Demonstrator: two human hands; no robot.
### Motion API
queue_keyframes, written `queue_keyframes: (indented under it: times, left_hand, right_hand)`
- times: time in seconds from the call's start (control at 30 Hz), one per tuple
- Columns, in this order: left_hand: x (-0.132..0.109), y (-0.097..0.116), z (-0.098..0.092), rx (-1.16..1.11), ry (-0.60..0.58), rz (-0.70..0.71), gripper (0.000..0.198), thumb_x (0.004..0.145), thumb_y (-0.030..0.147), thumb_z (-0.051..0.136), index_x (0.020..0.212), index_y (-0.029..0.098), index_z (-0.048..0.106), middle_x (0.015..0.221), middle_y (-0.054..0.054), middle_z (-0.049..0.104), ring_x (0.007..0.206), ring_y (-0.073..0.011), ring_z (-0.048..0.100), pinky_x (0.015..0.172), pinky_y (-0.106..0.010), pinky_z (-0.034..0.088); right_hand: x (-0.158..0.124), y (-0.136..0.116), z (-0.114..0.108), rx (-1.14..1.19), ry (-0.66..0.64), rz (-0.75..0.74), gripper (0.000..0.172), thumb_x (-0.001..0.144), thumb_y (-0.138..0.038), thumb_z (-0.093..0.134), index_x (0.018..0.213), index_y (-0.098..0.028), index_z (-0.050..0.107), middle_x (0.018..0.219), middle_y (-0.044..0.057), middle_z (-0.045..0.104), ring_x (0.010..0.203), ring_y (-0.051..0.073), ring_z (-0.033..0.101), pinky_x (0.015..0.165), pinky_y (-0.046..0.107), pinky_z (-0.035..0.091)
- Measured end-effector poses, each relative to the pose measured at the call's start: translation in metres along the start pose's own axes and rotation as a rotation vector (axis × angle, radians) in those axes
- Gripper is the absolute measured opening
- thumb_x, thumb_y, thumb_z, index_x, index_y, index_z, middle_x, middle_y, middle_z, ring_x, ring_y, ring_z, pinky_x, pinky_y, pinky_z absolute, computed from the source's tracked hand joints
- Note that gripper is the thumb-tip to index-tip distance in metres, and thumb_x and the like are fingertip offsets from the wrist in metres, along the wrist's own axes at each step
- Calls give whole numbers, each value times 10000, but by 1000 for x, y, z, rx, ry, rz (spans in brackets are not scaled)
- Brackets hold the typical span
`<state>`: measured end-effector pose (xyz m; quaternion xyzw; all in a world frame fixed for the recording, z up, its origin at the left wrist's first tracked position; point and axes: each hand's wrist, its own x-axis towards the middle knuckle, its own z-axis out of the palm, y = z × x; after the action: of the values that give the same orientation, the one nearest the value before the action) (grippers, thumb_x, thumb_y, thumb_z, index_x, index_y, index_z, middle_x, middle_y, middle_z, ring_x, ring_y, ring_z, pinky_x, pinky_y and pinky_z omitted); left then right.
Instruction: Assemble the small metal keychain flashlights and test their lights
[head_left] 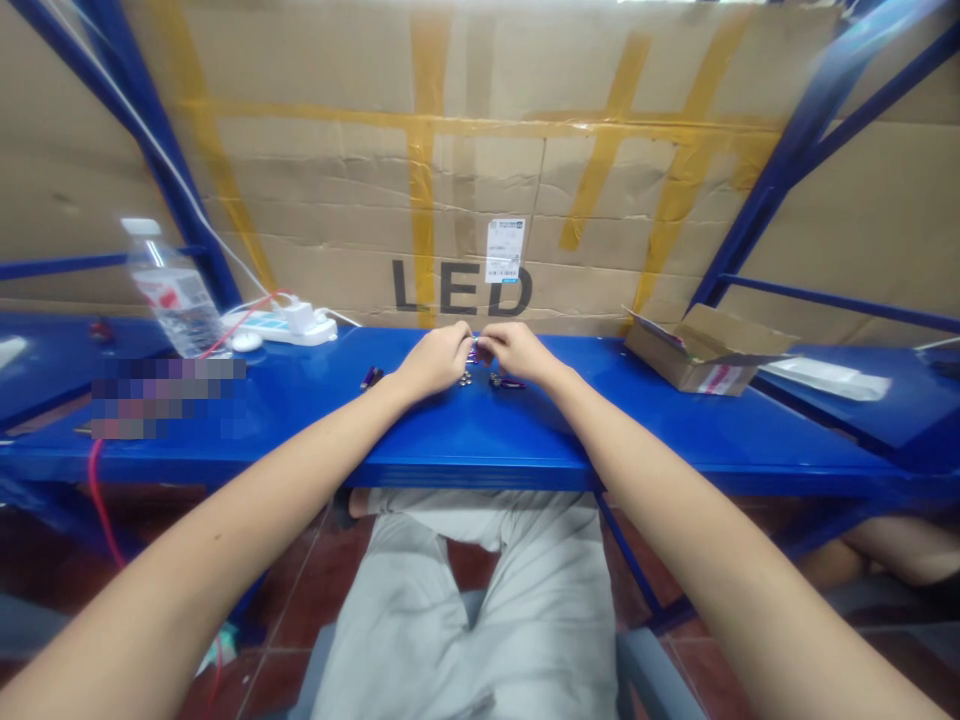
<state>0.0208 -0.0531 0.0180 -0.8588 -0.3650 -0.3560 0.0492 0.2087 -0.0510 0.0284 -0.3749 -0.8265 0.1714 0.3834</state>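
My left hand (pixel 437 358) and my right hand (pixel 514 350) meet at the back middle of the blue bench (pixel 480 440). Both are closed in a pinch around a tiny purple part (pixel 473 351) held between their fingertips. More small parts lie on the bench close by: a purple piece (pixel 508 381) under my right hand, small metal bits (pixel 466 377) between the hands, and a dark piece (pixel 370 378) left of my left wrist. They are too small to name.
A plastic water bottle (pixel 176 295) stands at the back left beside a white power strip (pixel 281 323) with a red cable. An open cardboard box (pixel 701 350) sits at the right. A taped cardboard wall marked LED (pixel 461 290) closes the back. Another person's limb (pixel 900 550) shows at lower right.
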Motion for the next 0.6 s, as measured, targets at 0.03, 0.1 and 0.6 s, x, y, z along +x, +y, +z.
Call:
queue_keyframes:
  times: [0.03, 0.1, 0.6]
  left_hand:
    - [0, 0, 0, -3, -4, 1, 203, 981, 255, 405, 921, 187, 586, 870, -93, 679, 840, -245, 645, 758, -361, 478]
    - [-1, -2, -1, -21, -17, 22, 184, 974, 246, 420, 924, 188, 587, 880, -92, 681, 844, -242, 643, 763, -356, 477]
    - [-4, 1, -1, 85, 14, 256, 158, 939, 153, 419, 939, 174, 576, 942, -130, 633, 940, -277, 558, 868, -416, 448]
  right_hand:
    - [-1, 0, -1, -75, -7, -49, 223, 893, -195, 506, 677, -173, 557, 634, 8, 615, 625, 136, 542, 600, 241, 392]
    - [-2, -2, -3, -170, -9, -113, 250, 874, -177, 495, 625, -176, 519, 591, -6, 567, 624, 129, 489, 626, 248, 353]
    - [-5, -9, -1, 685, -237, 414, 205, 784, -219, 567, 604, -184, 474, 439, -90, 247, 392, 59, 161, 376, 191, 171]
